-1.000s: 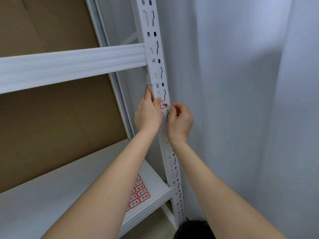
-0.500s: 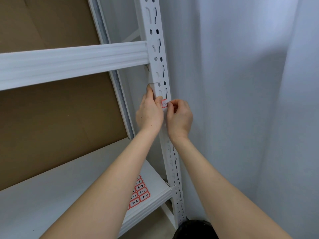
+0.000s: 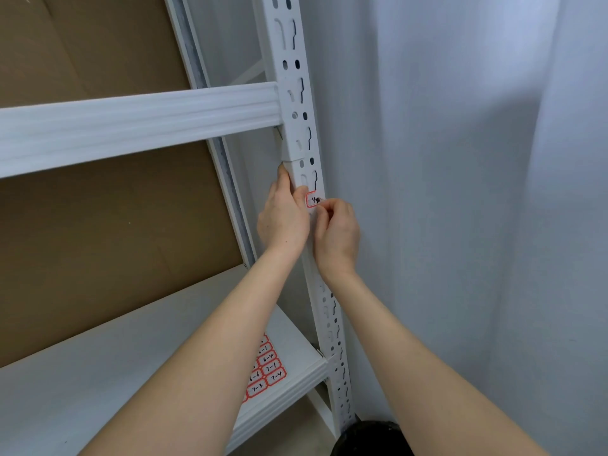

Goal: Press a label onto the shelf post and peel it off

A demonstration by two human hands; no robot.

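We see both hands raised against the white slotted upright post [image 3: 297, 93] of a metal shelving rack. The left hand [image 3: 283, 218] wraps round the post's inner edge, its fingers curled and gripping the metal, with the thumb tip touching the left border of a small red-bordered label [image 3: 313, 200] stuck on the post's front face. The right hand [image 3: 339, 235] sits just beside it at 3 o'clock, fingers curled in, thumb and forefinger pinching the label's right edge at about 11 o'clock from the knuckles. The label carries a handwritten mark that starts with a 4; the rest is smudged or covered and we cannot read it. It lies just below a seam in the post, between the two hands.

At 10 o'clock from the hands a white ribbed crossbeam [image 3: 138, 126] meets the post. At 6 o'clock, partly behind the left forearm, a sheet of red-bordered labels [image 3: 268, 373] rests on the white lower shelf [image 3: 98, 373], with numbers such as 7-1, 7-4 and 7-3 legible. Brown cardboard [image 3: 98, 241] backs the rack at 9 o'clock, and a pale curtain [image 3: 477, 225] hangs at 3 o'clock. A dark rounded object [image 3: 371, 439] shows at the frame's bottom edge.
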